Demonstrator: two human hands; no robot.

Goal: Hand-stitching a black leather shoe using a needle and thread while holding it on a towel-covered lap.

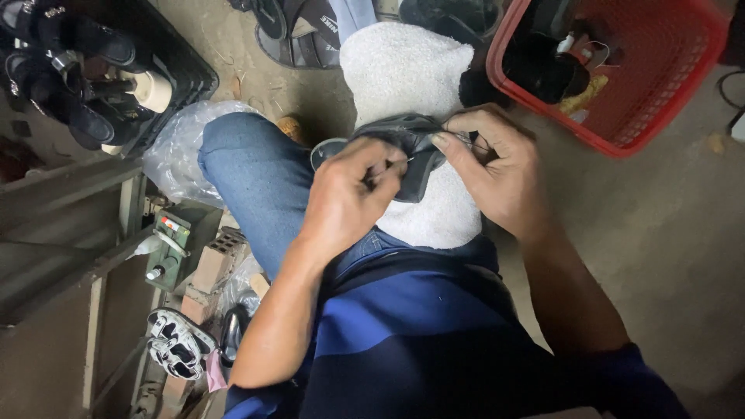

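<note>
A dark grey shoe (407, 143) rests on a white towel (403, 70) laid over my right knee. My left hand (349, 198) is closed around a thin metal needle or awl, its tip pressed against the shoe's edge. My right hand (497, 167) pinches the shoe's upper edge with thumb and fingers, and a fine thread runs under its fingers. My left leg in blue jeans (256, 178) lies beside the shoe.
A red plastic basket (660, 93) with brushes and bottles stands at the upper right. A black crate of dark shoes (93, 70) is at the upper left. Sandals (299, 27) lie at the top. A clear plastic bag (174, 147), a green device (174, 240) and a patterned shoe (178, 341) are on the left.
</note>
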